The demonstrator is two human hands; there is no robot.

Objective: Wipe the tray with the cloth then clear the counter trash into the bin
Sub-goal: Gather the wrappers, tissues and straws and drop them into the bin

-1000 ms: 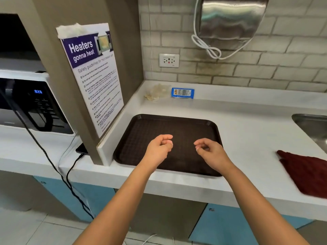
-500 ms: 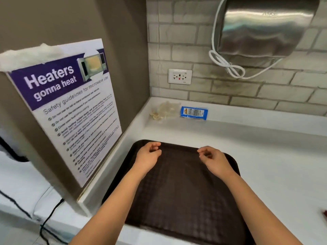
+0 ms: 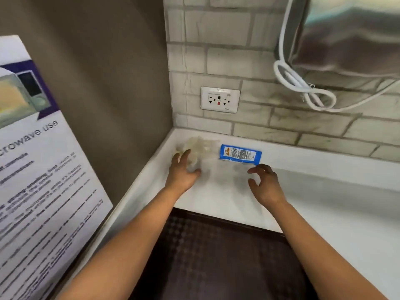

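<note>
1. Head view looks down into the back corner of the white bench (image 3: 324,202), where two bits of trash lie against the wall: a crumpled clear plastic wrapper (image 3: 201,146) tucked in the corner and a blue packet (image 3: 240,154) just beside it to the right.
2. Left hand (image 3: 181,172) is spread, fingers straight, its fingertips reaching into the edge of the clear wrapper; it holds nothing that I can make out.
3. Right hand (image 3: 263,181) hovers near the blue packet, fingers loosely curled and apart, gripping nothing and not touching the packet.
4. Clear wrapper looks featherlight, soft and crackly. I'd say it will crush to nothing in a fist, so scooping the whole bundle from the corner is surer than pinching one edge.
5. Blue packet lies flat and looks thin, light and a bit slick. A pinch along its near long edge, or sliding it forward first, should lift it off the bench.
6. Dark tray (image 3: 216,256) sits at the near edge of the bench under both forearms. Neither cloth nor bin is in sight.
7. Packet carries a white label with small print and what may be a code, too blurred to read. Poster (image 3: 43,169) on the left panel shows "...crowave use"; the lines beneath are smeared. Wall socket (image 3: 219,99) has no legible marking.
</note>
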